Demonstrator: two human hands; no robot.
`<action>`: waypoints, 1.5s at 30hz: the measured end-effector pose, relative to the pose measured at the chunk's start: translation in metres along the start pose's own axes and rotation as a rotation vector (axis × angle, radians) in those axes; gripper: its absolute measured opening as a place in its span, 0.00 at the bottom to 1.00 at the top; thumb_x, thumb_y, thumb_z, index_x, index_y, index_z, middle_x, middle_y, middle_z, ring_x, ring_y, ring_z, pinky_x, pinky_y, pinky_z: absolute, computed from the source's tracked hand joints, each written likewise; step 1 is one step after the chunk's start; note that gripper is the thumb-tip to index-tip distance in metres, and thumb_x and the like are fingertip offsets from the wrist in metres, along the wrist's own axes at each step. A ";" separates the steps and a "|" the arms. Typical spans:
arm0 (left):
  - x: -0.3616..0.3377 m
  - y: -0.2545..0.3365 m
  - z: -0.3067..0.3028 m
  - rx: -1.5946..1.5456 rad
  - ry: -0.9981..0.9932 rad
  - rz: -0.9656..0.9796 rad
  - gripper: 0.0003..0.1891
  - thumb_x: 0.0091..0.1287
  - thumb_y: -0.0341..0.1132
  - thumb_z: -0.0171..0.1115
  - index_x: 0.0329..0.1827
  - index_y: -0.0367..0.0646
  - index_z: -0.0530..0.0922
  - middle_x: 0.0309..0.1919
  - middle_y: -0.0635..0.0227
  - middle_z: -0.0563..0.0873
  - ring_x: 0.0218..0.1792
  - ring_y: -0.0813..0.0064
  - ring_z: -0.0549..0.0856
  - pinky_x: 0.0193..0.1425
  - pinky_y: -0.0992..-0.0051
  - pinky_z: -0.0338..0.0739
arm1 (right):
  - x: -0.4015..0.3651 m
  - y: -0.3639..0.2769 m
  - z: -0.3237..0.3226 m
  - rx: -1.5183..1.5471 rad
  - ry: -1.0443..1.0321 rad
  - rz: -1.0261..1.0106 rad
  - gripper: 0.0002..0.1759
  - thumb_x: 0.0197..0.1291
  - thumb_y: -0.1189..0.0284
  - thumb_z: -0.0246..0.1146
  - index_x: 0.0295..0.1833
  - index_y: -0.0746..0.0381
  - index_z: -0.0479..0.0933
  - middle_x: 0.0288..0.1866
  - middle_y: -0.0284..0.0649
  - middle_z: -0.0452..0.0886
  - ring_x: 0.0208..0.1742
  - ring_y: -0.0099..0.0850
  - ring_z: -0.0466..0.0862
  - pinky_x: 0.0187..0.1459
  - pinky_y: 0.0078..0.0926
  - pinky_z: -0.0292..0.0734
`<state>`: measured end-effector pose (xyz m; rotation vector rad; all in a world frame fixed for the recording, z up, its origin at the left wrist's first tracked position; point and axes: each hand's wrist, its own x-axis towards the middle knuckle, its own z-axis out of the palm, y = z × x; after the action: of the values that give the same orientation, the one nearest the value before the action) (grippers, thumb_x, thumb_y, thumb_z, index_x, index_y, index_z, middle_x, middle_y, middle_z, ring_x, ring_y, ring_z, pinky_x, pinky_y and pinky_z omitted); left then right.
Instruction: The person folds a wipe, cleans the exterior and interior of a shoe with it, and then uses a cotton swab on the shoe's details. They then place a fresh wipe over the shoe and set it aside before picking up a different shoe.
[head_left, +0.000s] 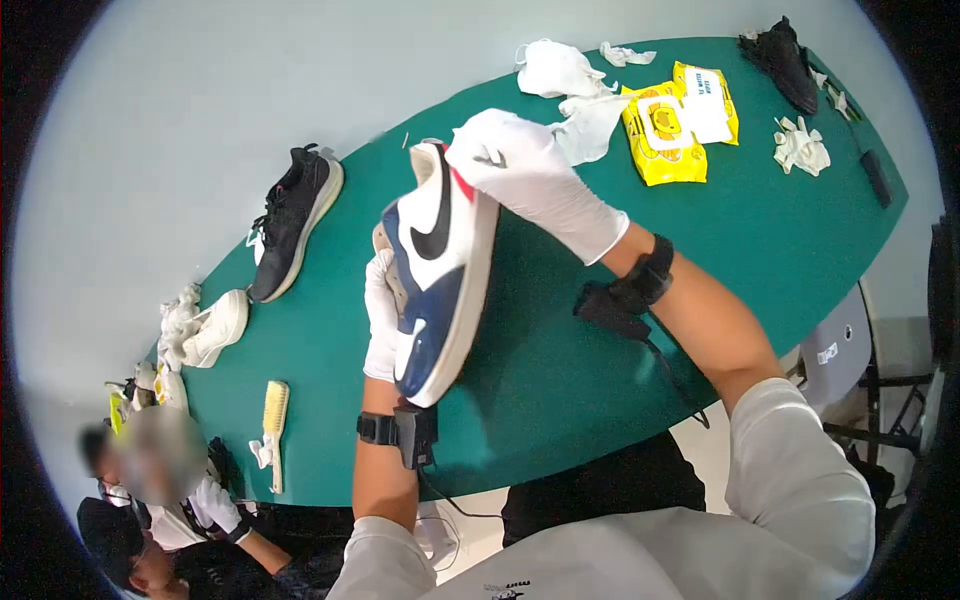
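A white, navy and red sneaker (440, 270) with a black swoosh is held up over the green table, its side facing me and its toe pointing down. My left hand (382, 315), in a white glove, grips it from the left near the tongue and laces; part of that hand is hidden behind the shoe. My right hand (510, 165), gloved too, has its fingers curled against the red heel at the top. Whether a cloth or wipe is also in that hand, I cannot tell. Black straps with small boxes sit on both wrists.
Yellow wipe packs (665, 140), white cloths (585, 125) and a crumpled glove (800, 146) lie at the back right. A black sneaker (295, 225), a white shoe (217, 328) and a wooden brush (276, 430) are on the left. People (165, 500) are at lower left.
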<state>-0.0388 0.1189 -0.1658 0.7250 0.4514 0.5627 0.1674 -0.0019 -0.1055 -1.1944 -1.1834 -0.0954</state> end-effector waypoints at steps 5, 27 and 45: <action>-0.017 -0.004 0.017 0.305 0.151 -0.155 0.18 0.71 0.45 0.59 0.60 0.50 0.77 0.48 0.69 0.84 0.44 0.70 0.84 0.51 0.68 0.82 | -0.001 0.000 -0.008 -0.092 -0.181 0.022 0.06 0.59 0.74 0.63 0.32 0.63 0.82 0.37 0.41 0.84 0.39 0.36 0.84 0.44 0.29 0.80; -0.017 -0.019 0.015 0.376 0.043 0.154 0.20 0.76 0.35 0.48 0.67 0.38 0.75 0.56 0.61 0.83 0.58 0.70 0.82 0.64 0.73 0.76 | -0.002 -0.013 0.000 -0.259 -0.267 -0.030 0.05 0.62 0.73 0.62 0.36 0.64 0.78 0.35 0.43 0.81 0.39 0.41 0.83 0.43 0.34 0.78; -0.013 -0.022 0.012 0.004 -0.086 0.024 0.20 0.74 0.35 0.52 0.67 0.38 0.72 0.56 0.60 0.83 0.55 0.69 0.84 0.62 0.70 0.81 | 0.012 -0.038 -0.033 -0.290 -0.689 -0.013 0.24 0.53 0.87 0.59 0.57 0.62 0.75 0.55 0.42 0.81 0.57 0.41 0.82 0.62 0.32 0.75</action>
<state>-0.0352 0.0915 -0.1713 0.7563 0.3643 0.5508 0.1708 -0.0374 -0.0681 -1.5354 -1.8219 0.1547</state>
